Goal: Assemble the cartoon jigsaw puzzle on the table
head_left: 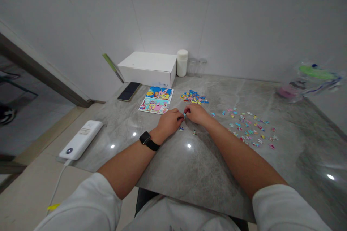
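My left hand, with a black watch on its wrist, meets my right hand over the middle of the table. Between their fingertips is a small light-blue jigsaw puzzle piece, and the fingers of both hands are pinched at it. Just below lie a dark-blue puzzle piece and another small piece. A heap of blue and yellow puzzle pieces sits beyond my hands. Several pastel pieces are spread out to the right of my right forearm.
Two cartoon picture cards lie left of the heap, beside a phone. Behind stand a white box, a white bottle and two glasses. A power bank rests at the left edge, a plastic bag at the right.
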Demonstrator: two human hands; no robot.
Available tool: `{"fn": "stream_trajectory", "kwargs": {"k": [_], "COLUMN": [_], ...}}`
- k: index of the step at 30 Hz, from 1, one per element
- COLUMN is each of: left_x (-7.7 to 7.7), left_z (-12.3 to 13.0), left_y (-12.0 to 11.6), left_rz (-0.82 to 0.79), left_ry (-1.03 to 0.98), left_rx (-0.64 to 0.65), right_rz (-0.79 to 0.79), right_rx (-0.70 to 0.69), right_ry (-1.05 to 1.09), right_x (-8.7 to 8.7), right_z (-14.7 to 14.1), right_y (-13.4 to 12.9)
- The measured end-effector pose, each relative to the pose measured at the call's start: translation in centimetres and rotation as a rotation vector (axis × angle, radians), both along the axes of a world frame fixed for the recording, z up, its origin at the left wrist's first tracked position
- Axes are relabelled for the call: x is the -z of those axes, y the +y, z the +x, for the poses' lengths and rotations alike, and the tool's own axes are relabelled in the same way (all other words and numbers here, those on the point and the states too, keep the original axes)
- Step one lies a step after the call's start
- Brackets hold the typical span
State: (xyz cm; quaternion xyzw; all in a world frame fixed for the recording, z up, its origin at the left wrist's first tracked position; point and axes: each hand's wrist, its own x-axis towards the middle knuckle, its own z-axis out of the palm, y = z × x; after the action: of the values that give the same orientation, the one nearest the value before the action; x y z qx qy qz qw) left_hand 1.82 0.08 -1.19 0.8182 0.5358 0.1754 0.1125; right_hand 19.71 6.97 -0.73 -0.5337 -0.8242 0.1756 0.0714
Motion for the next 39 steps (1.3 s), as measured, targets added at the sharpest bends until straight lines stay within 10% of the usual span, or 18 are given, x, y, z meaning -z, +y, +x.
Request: {"fn": "stream_trajectory", "kwargs": {"k": [39], "left_x": [0.5], "left_z": [0.1], "left_y": [0.4], "left_rz": [0.036], "left_ry": [0.037], "left_rx": [0.001], "right_rz": [0.114], "right_rx": [0.082], "right_ry": [0.066], "right_x": [-1.3], "right_z": [2.0], "right_y": [1.2]}}
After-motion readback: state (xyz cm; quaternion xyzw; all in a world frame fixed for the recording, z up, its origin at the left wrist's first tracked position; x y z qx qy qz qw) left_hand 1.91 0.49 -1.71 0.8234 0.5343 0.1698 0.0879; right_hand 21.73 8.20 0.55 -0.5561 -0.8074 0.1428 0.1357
